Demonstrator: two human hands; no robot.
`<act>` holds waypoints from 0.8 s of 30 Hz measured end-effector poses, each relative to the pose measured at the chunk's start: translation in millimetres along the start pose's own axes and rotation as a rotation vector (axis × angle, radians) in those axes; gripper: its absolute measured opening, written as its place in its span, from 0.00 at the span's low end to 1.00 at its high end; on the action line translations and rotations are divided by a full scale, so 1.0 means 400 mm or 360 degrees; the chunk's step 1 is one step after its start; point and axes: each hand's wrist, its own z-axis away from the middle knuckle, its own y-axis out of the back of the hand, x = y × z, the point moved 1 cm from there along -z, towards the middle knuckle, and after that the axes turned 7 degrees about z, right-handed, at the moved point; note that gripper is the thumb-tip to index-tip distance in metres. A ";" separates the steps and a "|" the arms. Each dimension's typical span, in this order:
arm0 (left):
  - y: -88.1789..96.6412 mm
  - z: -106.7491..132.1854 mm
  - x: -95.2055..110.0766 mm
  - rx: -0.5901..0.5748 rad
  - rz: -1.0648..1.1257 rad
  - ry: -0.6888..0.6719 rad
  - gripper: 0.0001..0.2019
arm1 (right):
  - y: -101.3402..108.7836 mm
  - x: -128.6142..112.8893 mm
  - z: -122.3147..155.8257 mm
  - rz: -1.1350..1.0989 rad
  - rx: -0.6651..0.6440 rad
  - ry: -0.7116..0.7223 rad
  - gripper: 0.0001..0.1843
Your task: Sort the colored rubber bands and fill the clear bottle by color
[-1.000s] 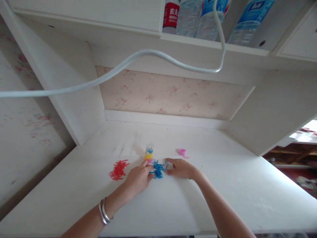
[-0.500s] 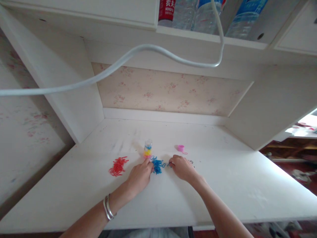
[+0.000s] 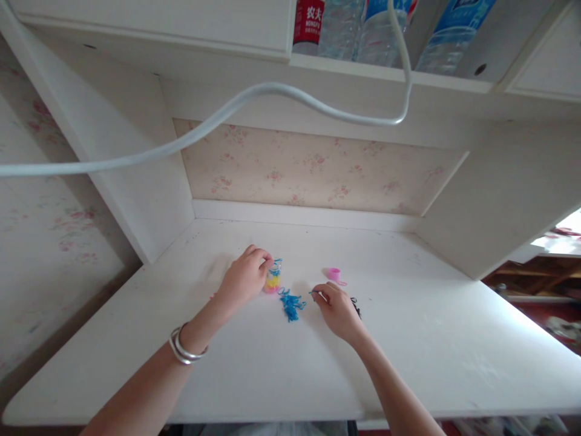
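Observation:
My left hand pinches blue rubber bands at the mouth of a small clear jar. Inside the jar lie layers of pink, yellow and blue bands. Just in front of it is a loose pile of blue rubber bands on the white desk. To the right of the pile, my right hand has its fingertips closed on a blue rubber band. Black bands show partly past that hand. The red pile is almost wholly hidden behind my left hand and wrist.
A pink cap with a loop lies beyond my right hand. A thick white cable hangs across the view in front of the shelf, where plastic bottles stand. White side panels and a papered back wall enclose the desk.
My left hand has risen from the blue pile to the jar's mouth, carrying blue bands and covering the red pile. My right hand stays near the same spot, its fingertips slightly raised.

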 end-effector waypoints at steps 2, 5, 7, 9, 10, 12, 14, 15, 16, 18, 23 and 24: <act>-0.002 -0.025 -0.002 -0.0019 -0.0041 0.0030 0.09 | -0.001 -0.002 0.004 -0.0055 0.0052 -0.0017 0.12; -0.011 -0.044 -0.003 -0.0047 -0.0086 0.0042 0.10 | -0.001 -0.001 0.006 -0.0099 0.0082 -0.0022 0.12; -0.014 -0.048 0.000 -0.0067 -0.0119 0.0046 0.10 | -0.002 0.002 0.006 -0.0116 0.0089 -0.0028 0.11; -0.013 -0.050 0.004 -0.0074 -0.0158 0.0045 0.11 | -0.004 0.005 0.004 -0.0134 0.0094 -0.0040 0.11; -0.012 -0.051 0.006 -0.0074 -0.0173 0.0038 0.11 | -0.005 0.006 0.002 -0.0147 0.0096 -0.0046 0.11; -0.008 -0.051 0.011 -0.0072 -0.0190 0.0018 0.13 | -0.005 0.004 -0.004 -0.0178 0.0096 -0.0049 0.12; -0.005 -0.051 0.015 -0.0077 -0.0194 0.0011 0.14 | -0.001 -0.005 -0.015 -0.0215 0.0101 -0.0048 0.12; -0.004 -0.051 0.016 -0.0083 -0.0193 0.0014 0.14 | 0.003 -0.013 -0.022 -0.0235 0.0112 -0.0047 0.13; -0.004 -0.050 0.017 -0.0089 -0.0190 0.0017 0.14 | 0.007 -0.023 -0.030 -0.0256 0.0123 -0.0044 0.13; -0.006 -0.050 0.018 -0.0102 -0.0175 0.0006 0.14 | 0.018 -0.049 -0.050 -0.0314 0.0156 -0.0035 0.14; -0.008 -0.056 0.013 -0.0078 -0.0106 -0.0068 0.14 | 0.034 -0.112 -0.113 -0.0503 0.0225 -0.0026 0.15; -0.005 -0.057 0.011 -0.0056 -0.0075 -0.0085 0.14 | 0.034 -0.123 -0.126 -0.0522 0.0232 -0.0031 0.15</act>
